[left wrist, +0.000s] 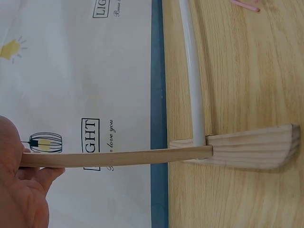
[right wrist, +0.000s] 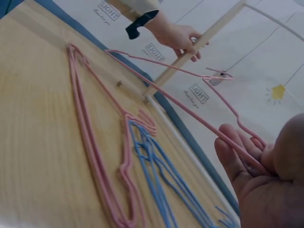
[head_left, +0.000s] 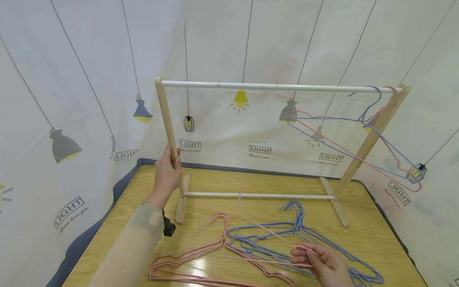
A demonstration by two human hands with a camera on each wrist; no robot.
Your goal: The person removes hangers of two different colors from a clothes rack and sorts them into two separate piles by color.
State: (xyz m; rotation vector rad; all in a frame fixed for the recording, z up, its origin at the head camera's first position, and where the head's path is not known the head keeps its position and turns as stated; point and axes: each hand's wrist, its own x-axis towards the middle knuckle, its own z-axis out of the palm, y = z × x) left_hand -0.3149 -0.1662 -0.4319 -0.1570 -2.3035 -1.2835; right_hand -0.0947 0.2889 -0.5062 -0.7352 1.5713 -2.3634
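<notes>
A: Pink, wire, one item: the pink hanger (right wrist: 190, 111) pinched in my right hand (head_left: 324, 265), fingers curled round its lower bar. It is lifted clear of the desk (head_left: 201, 181), just above the loose hangers.

B: Orientation?

A: In the right wrist view its long axis runs from my hand away toward the rack's left post (head_left: 168, 119); the hook end (right wrist: 219, 76) is the far end, pointing away from me. It is tilted, not level.

B: Other stock?

A: Pink hangers (head_left: 186, 261) flat on the desk, left of centre; blue hangers (head_left: 287, 235) beside them, overlapping, hooks toward the rack. One blue and one pink already hang at the right end of the white top rail (head_left: 279, 85).

B: Left hand (head_left: 167, 175)?

A: Wrapped round the wooden left post, low down, holding the drying rack steady.

B: Risks, as you judge them?

A: First, my grip is a light pinch near one end, so the long wire could swing or slip. Second, the lifted hanger lies close over the blue ones; a snag might drag several along. Third, knocking the rail could tip the light rack if my left hand loosens.
</notes>
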